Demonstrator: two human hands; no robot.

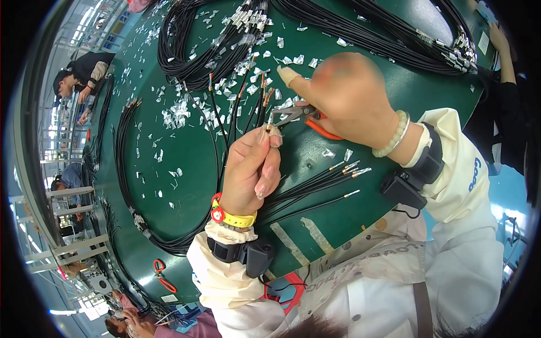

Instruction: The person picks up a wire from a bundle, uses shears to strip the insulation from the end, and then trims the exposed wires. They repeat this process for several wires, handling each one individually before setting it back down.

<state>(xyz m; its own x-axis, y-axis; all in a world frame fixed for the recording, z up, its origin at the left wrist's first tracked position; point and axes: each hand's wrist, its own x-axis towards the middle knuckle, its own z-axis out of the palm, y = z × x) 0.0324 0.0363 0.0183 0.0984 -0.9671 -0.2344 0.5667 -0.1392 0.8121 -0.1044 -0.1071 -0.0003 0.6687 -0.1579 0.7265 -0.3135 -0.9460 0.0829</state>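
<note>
My left hand (251, 165) pinches a black cable near its end, with the thumb and a taped fingertip pressed together. From that grip the cable's foil-covered tip (270, 119) points up. In my right hand (355, 98) are scissors (298, 114) with orange-red handles, the thumb wrapped in tape. Their blades reach to the foil tip just above my left fingertips; whether they press on it I cannot tell. Beside the left hand, several black cables stand with stripped ends showing copper and coloured wires (267, 97). To its right lie several cables with foil-wrapped ends (350, 169).
Coiled black cable bundles (191, 50) and more long cables (389, 39) lie across the far side of the green table (186, 141). Foil scraps (177, 114) are scattered about. Another red-handled pair of scissors (163, 276) rests near the left edge. Co-workers (84, 76) sit at the left; another person's arm (501, 48) shows at right.
</note>
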